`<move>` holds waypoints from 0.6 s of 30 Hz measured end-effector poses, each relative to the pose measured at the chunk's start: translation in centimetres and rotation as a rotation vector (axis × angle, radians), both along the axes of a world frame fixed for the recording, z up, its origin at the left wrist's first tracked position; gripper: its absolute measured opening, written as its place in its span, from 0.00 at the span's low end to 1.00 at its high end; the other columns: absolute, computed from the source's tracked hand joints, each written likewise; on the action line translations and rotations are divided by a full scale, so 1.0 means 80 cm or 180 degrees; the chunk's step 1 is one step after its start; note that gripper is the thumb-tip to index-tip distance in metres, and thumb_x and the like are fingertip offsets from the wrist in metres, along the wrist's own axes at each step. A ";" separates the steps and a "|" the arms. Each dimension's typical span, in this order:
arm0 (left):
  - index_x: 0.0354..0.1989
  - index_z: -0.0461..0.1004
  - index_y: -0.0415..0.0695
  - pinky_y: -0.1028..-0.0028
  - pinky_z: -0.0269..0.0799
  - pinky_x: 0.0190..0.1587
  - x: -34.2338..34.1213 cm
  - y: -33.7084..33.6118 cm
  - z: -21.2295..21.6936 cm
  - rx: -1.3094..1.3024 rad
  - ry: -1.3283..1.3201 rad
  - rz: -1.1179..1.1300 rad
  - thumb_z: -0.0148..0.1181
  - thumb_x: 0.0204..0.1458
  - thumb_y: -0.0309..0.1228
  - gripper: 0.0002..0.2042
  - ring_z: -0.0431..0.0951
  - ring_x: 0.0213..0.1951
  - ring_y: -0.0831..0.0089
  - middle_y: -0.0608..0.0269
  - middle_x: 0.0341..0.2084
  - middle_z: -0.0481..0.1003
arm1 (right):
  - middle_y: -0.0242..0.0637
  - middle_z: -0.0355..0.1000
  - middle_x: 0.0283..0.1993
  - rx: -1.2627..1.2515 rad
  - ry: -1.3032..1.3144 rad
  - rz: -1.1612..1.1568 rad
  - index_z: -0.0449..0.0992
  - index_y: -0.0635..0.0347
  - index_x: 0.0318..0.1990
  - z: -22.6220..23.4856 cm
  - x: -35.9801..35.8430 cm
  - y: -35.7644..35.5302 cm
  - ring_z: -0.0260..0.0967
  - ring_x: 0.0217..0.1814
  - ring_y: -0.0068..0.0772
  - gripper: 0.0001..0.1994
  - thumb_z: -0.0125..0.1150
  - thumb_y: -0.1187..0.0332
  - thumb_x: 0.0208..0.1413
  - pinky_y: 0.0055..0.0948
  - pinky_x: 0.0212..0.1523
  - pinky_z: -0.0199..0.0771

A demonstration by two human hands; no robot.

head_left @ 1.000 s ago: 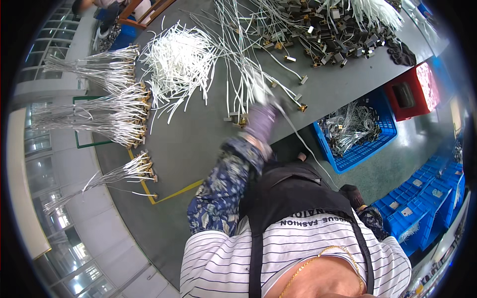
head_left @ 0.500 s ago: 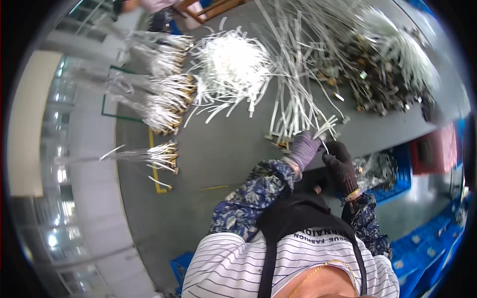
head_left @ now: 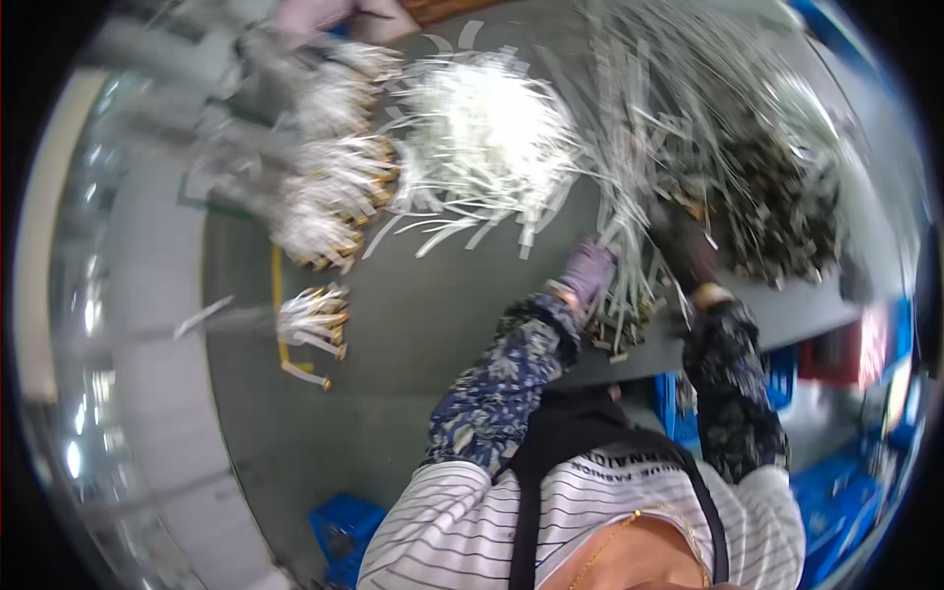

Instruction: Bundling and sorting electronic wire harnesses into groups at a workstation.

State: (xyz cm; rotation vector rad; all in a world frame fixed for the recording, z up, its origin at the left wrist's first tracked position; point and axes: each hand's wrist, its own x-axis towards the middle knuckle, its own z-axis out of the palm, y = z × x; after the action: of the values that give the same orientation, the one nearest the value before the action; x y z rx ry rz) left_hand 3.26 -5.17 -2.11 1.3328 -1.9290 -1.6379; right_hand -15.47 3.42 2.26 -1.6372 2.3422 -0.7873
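Observation:
My left hand (head_left: 590, 268), in a greyish-purple glove, is closed at the left side of a bundle of pale cables (head_left: 629, 258), with white strands at its fingertips. Small dark connectors (head_left: 619, 339) end the bundle near the table's front edge. To the right of the bundle, my right hand (head_left: 690, 251), in a dark glove, reaches in beside the strands; motion smears its fingers, so its grip does not show. Beyond it lies a large heap of cables with dark connectors (head_left: 782, 211).
A big pile of white strips (head_left: 492, 133) lies left of centre on the grey table (head_left: 442, 324). Bunches of white cables with brownish ends (head_left: 334, 182) line the left, a smaller bunch (head_left: 315, 320) nearer. Blue crates (head_left: 344, 526) and a red bin (head_left: 836, 352) stand below table level.
My hands have moved apart and forward from near the table edge, where they met at white cable ends. The right has gone further, toward the heap. The whole view has shifted slightly.

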 end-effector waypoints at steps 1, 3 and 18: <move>0.42 0.76 0.43 0.72 0.71 0.32 -0.003 0.002 -0.002 0.0451 0.0326 -0.0230 0.56 0.57 0.41 0.14 0.76 0.29 0.67 0.54 0.28 0.76 | 0.52 0.73 0.39 0.1096 -0.1262 -0.0268 0.68 0.56 0.57 -0.010 0.000 -0.002 0.72 0.40 0.53 0.24 0.58 0.57 0.53 0.44 0.40 0.71; 0.41 0.75 0.42 0.72 0.71 0.31 -0.013 0.009 -0.002 0.1198 0.0825 -0.0706 0.56 0.57 0.42 0.15 0.74 0.28 0.73 0.55 0.26 0.76 | 0.49 0.72 0.39 0.1027 -0.1054 0.0030 0.73 0.43 0.54 -0.033 0.009 0.003 0.71 0.42 0.51 0.18 0.55 0.58 0.56 0.44 0.41 0.70; 0.39 0.77 0.41 0.73 0.70 0.29 0.072 -0.183 0.050 -0.0654 0.0070 0.0188 0.60 0.53 0.37 0.12 0.72 0.24 0.77 0.65 0.23 0.76 | 0.38 0.73 0.31 0.0714 -0.3072 -0.1334 0.74 0.69 0.43 0.062 0.100 0.083 0.69 0.31 0.25 0.17 0.65 0.72 0.44 0.28 0.33 0.70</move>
State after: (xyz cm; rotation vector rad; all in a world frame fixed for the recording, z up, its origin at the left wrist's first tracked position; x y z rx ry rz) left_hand 9.01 -19.83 1.91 1.2724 -1.9649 -1.3791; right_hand -7.50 10.02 7.24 -0.4570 1.9172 -1.0255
